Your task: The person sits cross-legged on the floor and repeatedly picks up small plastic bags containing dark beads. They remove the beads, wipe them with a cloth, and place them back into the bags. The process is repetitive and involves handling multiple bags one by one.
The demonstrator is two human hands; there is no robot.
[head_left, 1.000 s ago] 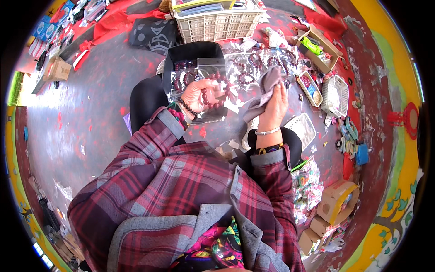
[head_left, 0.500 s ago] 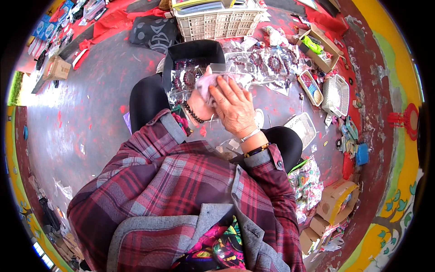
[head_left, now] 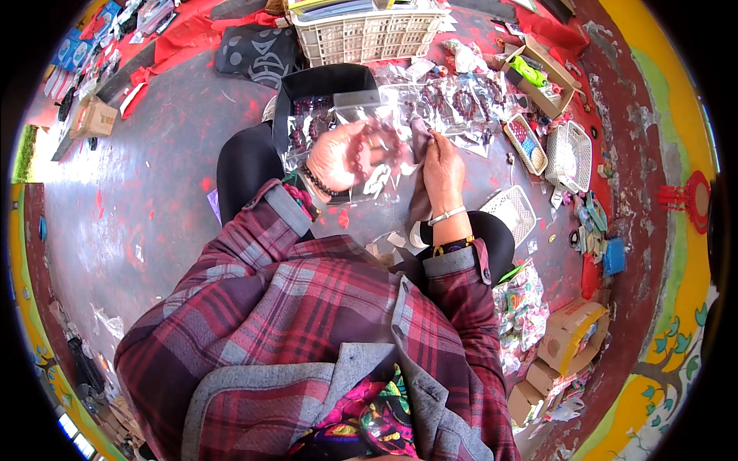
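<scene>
Left hand (head_left: 337,160), fingers curled, holds dark-red round-bead bracelet (head_left: 357,152), motion-blurred. Right hand (head_left: 445,170) pinches limp greyish-purple fabric cloth (head_left: 420,203). Probably wiping; next move calls for steadied beads, cloth against them.

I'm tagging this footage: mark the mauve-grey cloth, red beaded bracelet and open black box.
Mauve-grey cloth (head_left: 420,197): head view, lower hanging part.
Red beaded bracelet (head_left: 357,156): head view, left side of its blurred loop.
Open black box (head_left: 327,82): head view, far inner wall.
</scene>
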